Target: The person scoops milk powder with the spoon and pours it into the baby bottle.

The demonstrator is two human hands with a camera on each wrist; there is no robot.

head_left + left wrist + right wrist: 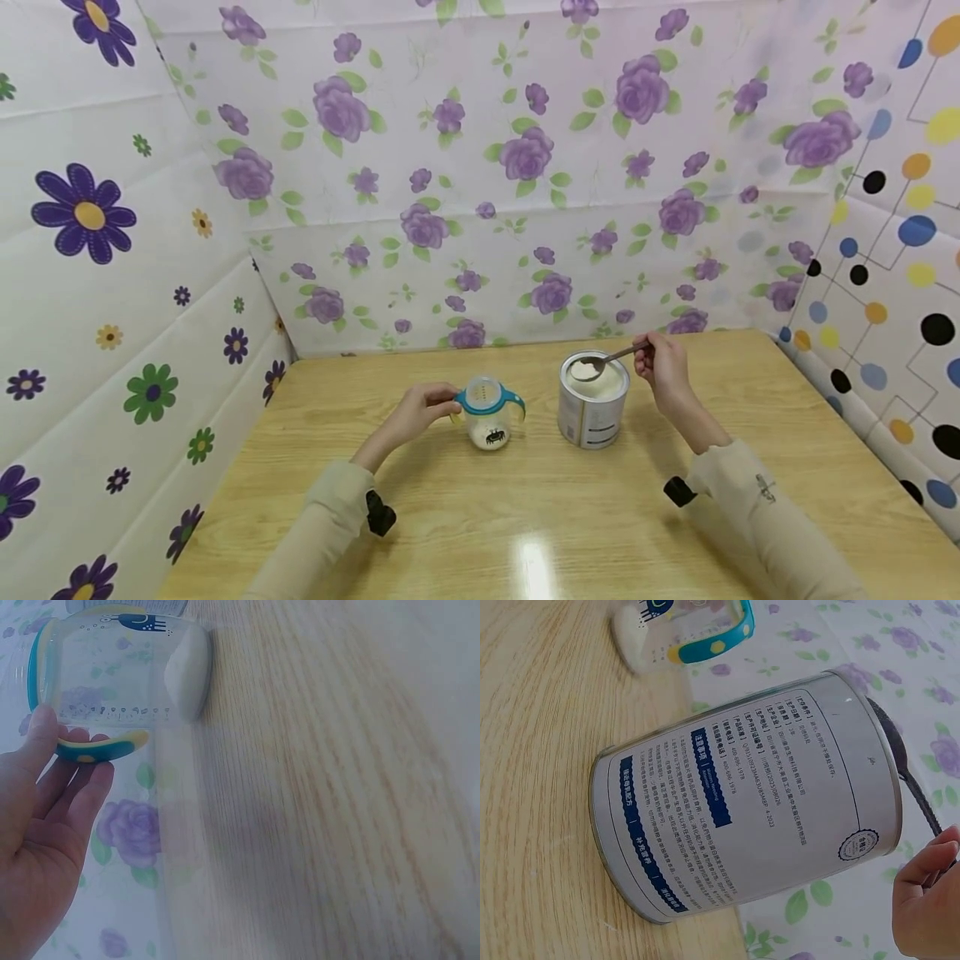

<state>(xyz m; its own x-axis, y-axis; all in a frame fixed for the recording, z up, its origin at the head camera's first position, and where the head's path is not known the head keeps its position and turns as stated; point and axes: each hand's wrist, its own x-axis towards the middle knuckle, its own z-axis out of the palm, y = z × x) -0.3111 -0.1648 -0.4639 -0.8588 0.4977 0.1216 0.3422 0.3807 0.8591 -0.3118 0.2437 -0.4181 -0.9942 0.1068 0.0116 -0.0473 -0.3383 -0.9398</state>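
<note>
Scooping powder (609, 385), I judge, my right fingers (926, 859) pinch the spoon (615, 356) over the can (592, 421), my left fingers (94, 791) grip the handle (105, 751) of the cup (487, 421) left on the counter (450, 517), and next likely calls for a level lift.

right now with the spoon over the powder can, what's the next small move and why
Probably carry the spoon across to above the two-handled baby bottle: the right hand holds the spoon, seemingly loaded with powder, over the open can, and the left hand grips one bottle handle.
</note>
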